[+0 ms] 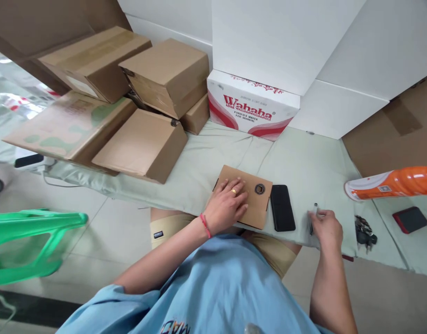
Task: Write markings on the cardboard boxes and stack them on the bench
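My left hand lies flat on the lid of a small brown cardboard box, its fingers slightly spread. The box has a round dark mark near its far right corner. To its right, a black smartphone rests on the cloth. Farther right, my right hand is closed in a pinch on a slim pen-like object, held upright at the table's near edge. Most of that object is behind the fingers, so its exact kind is unclear.
Several cardboard boxes are piled on the left of the cloth-covered table. A white and red Wahaba-style water carton labelled "Wahaha" stands at the back. Keys, an orange bottle and a dark red-edged device lie right. A green stool stands left.
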The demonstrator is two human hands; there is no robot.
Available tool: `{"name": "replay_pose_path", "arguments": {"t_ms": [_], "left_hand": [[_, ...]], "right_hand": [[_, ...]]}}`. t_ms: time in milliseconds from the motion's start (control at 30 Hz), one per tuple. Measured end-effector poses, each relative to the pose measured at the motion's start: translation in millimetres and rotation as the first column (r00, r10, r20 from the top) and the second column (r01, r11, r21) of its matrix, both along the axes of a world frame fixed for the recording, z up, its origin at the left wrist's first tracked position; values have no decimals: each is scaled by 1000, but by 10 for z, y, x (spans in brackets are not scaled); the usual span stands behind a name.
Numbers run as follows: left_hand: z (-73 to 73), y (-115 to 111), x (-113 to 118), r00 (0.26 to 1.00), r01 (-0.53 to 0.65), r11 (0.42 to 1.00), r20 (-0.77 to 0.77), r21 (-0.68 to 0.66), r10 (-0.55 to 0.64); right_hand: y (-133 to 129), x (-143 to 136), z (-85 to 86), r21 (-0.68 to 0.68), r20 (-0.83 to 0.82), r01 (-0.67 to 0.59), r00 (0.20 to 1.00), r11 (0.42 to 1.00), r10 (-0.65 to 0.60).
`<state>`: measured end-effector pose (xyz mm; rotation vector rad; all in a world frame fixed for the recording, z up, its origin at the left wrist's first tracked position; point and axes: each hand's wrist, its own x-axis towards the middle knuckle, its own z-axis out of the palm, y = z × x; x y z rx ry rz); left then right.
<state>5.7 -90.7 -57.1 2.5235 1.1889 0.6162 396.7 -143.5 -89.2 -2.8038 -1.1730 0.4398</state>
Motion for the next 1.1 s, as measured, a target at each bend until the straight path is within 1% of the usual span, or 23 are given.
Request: {"name": "replay_pose_path", "arguments": {"t_ms": [67, 133, 233, 300, 367, 400, 433, 467, 500, 533, 567, 600, 633, 667, 700, 800, 833, 867, 967, 1100], "left_hand": [[-56, 35, 42, 998, 0, 1000, -55, -3, -1], [-84, 38, 59, 998, -9, 1000, -70, 9, 10], [-86, 24, 59, 997, -22, 1000, -71, 20, 23], [-80, 22, 54, 998, -23, 1000, -64, 21, 24], [-78, 23, 53, 998, -20, 1000, -60, 21, 21], [-78, 22, 55, 998, -21, 1000, -61, 21, 22], [-78, 20, 59, 998, -24, 999, -63, 21, 26], [-79, 15, 66, 997, -34, 999, -65, 19, 35], [-81, 9, 75, 997, -49, 999, -63, 15, 50], [-84, 1, 86, 996, -69, 998, -60, 12, 70], [-87, -8, 98, 994, -92, 996, -56, 10, 93], [-90, -16, 111, 992, -115, 993, -52, 10, 116], [-93, -23, 124, 989, -138, 990, -48, 11, 139], [-97, -28, 136, 987, -157, 987, -45, 15, 158], [-99, -32, 146, 984, -170, 985, -43, 20, 171], [-104, -31, 164, 980, -191, 981, -41, 31, 192], [-104, -29, 166, 980, -192, 981, -41, 32, 193], [-104, -27, 165, 981, -190, 981, -40, 32, 192], [-100, -25, 157, 983, -180, 983, -37, 31, 181], [-85, -24, 146, 984, -174, 985, -29, 15, 175]], "right_hand": [[9, 58, 16, 32, -38, 38, 999, 999, -37], [13, 102, 32, 73, -126, 45, 991, 996, -36], [30, 100, 79, 207, -296, 67, 955, 976, -3], [56, 49, 150, 340, -420, 116, 906, 933, 41], [97, -53, 255, 454, -526, 173, 844, 874, 106], [122, -130, 317, 502, -577, 209, 804, 839, 145], [148, -228, 381, 542, -639, 259, 745, 799, 192], [177, -351, 444, 571, -705, 323, 665, 755, 249], [206, -497, 502, 586, -761, 395, 568, 708, 313], [236, -663, 549, 579, -806, 466, 452, 669, 382], [267, -842, 585, 567, -823, 506, 369, 650, 432], [297, -1026, 605, 564, -826, 509, 327, 650, 460], [325, -1205, 609, 572, -820, 477, 318, 667, 476], [353, -1370, 597, 593, -805, 421, 343, 686, 484], [380, -1515, 570, 620, -777, 352, 394, 701, 490], [462, -1795, 434, 689, -633, 150, 601, 709, 488], [489, -1842, 384, 700, -585, 105, 651, 706, 483], [514, -1873, 338, 706, -549, 74, 685, 704, 479], [564, -1918, 240, 722, -472, 25, 748, 692, 466], [565, -1954, 191, 744, -381, -7, 817, 668, 433]]}}
